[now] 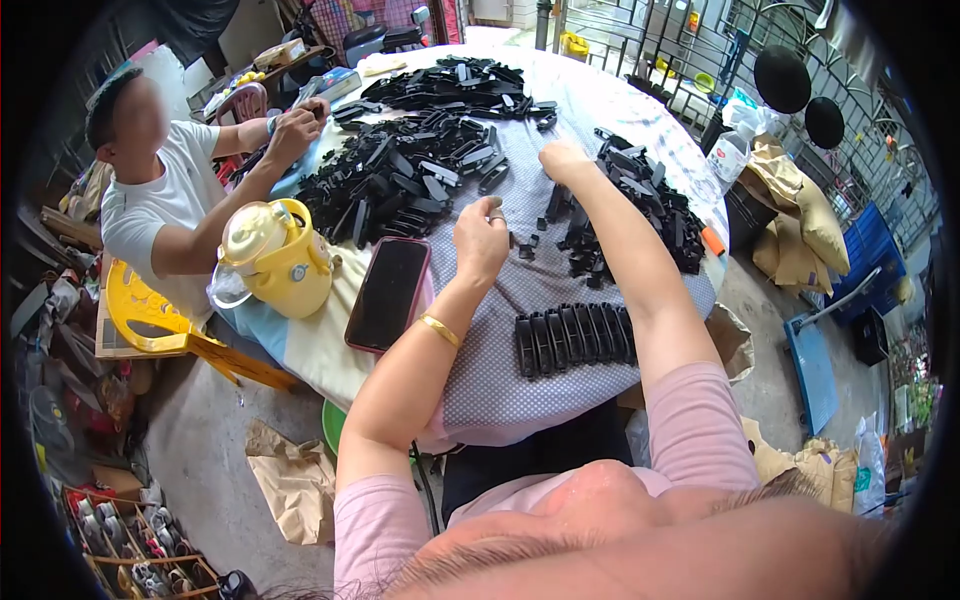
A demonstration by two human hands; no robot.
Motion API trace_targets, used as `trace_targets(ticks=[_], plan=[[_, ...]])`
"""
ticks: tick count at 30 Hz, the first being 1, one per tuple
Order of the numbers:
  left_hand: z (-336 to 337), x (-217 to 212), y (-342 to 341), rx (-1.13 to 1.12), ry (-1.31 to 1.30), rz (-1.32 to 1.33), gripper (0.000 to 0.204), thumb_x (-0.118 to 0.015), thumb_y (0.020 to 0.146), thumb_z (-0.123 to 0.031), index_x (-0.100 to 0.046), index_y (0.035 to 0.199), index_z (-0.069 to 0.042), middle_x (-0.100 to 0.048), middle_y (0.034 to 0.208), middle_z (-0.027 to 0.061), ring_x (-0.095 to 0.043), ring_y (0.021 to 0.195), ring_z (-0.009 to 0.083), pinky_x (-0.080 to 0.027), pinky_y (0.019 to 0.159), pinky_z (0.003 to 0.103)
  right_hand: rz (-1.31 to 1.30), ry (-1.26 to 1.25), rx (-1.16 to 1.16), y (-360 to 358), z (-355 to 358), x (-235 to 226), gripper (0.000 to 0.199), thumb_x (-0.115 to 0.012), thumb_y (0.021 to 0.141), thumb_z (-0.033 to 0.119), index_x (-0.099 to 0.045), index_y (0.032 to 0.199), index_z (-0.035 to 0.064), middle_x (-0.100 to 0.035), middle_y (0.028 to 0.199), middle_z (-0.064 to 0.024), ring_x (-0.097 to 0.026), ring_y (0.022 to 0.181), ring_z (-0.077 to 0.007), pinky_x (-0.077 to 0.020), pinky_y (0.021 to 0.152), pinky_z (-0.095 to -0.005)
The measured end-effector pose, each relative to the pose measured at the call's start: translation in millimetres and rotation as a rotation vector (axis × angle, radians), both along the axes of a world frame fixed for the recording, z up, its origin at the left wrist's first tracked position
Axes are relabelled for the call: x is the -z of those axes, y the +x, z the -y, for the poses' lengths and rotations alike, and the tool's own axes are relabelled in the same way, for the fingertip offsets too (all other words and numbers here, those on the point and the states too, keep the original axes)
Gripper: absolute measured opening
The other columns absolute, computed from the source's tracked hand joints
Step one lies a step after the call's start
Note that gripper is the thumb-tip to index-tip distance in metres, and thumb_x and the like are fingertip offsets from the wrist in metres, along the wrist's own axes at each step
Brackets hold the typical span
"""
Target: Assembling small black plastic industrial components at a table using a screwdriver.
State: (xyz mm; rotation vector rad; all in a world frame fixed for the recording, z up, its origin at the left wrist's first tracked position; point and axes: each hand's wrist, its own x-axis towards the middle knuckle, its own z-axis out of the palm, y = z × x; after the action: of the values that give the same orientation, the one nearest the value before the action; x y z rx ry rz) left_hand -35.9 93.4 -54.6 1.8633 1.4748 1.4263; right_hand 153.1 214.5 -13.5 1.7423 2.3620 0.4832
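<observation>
My left hand [482, 240] is over the middle of the table, fingers curled together; whatever is in them, if anything, is too small to make out. A gold bangle circles that wrist. My right hand [566, 163] reaches farther out, beside the far end of a right-hand heap of small black plastic parts [640, 195]; its fingers are mostly hidden. Left of my left hand spreads a heap of long black plastic pieces [395, 170]. A neat row of black plastic pieces [572, 338] lies side by side near the front edge, next to my right forearm.
A phone [388, 293] and a yellow lidded jug [285, 258] are on the left of the cloth-covered table [520, 400]. Another black heap [450, 85] lies at the far side. A co-worker [165, 190] sits at left, hands raised. An orange object [712, 241] is at the right edge.
</observation>
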Motion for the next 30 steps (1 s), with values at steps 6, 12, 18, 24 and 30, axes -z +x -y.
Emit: trace_targets(ticks=[6,12,18,24,30], plan=[[1.3,-12.7,-4.1,0.064,-0.128,0.247,0.033,-0.058,0.086,-0.021,-0.058,0.113,-0.002,-0.062,0.089,0.0140,-0.060,0.076,0.0199,-0.049,0.068,0.030,-0.578,0.239,-0.247,-30.3,57.2,-33.7,0.021,-0.060,0.076,0.011,-0.063,0.094,0.0005,-0.065,0.075,-0.0146,-0.064,0.073,-0.0270,-0.0506,0.066,-0.0350],[20.4,-36.1,-1.8,0.329,0.079,0.375,0.035,-0.061,0.083,-0.007,-0.050,0.115,0.001,-0.065,0.080,0.0104,-0.062,0.071,0.0153,-0.050,0.064,0.026,-1.193,-0.251,-0.333,-52.9,126.2,-54.0,0.027,-0.062,0.083,0.020,-0.060,0.095,-0.0038,-0.064,0.071,-0.0045,-0.057,0.062,-0.0088,-0.0448,0.053,-0.0210],[20.5,-51.0,-8.4,0.362,-0.203,0.783,0.015,-0.048,0.091,-0.008,-0.052,0.103,0.000,-0.060,0.085,0.0048,-0.058,0.063,0.0104,-0.045,0.051,0.021,-0.646,0.121,-0.402,-50.8,137.5,-7.8,0.029,-0.053,0.087,0.029,-0.062,0.106,0.0085,-0.061,0.103,-0.0129,-0.057,0.098,-0.0311,-0.0472,0.083,-0.0392],[14.8,-48.2,-14.8,0.378,-0.536,1.030,0.019,-0.050,0.090,-0.017,-0.056,0.098,-0.001,-0.053,0.078,0.0061,-0.056,0.066,0.0183,-0.044,0.055,0.028,-0.261,-0.050,-0.399,-41.4,155.8,6.4,0.024,-0.054,0.082,0.021,-0.060,0.100,0.0057,-0.059,0.098,-0.0108,-0.055,0.099,-0.0257,-0.0413,0.090,-0.0429],[16.0,-48.6,-14.5,0.535,-0.727,1.025,0.026,-0.044,0.089,-0.008,-0.053,0.112,-0.001,-0.053,0.087,0.0082,-0.053,0.071,0.0183,-0.045,0.057,0.029,-0.172,0.226,-0.457,-12.2,175.2,0.2,0.012,-0.053,0.075,0.009,-0.064,0.078,0.0101,-0.061,0.085,-0.0046,-0.057,0.088,-0.0221,-0.0379,0.092,-0.0438]])
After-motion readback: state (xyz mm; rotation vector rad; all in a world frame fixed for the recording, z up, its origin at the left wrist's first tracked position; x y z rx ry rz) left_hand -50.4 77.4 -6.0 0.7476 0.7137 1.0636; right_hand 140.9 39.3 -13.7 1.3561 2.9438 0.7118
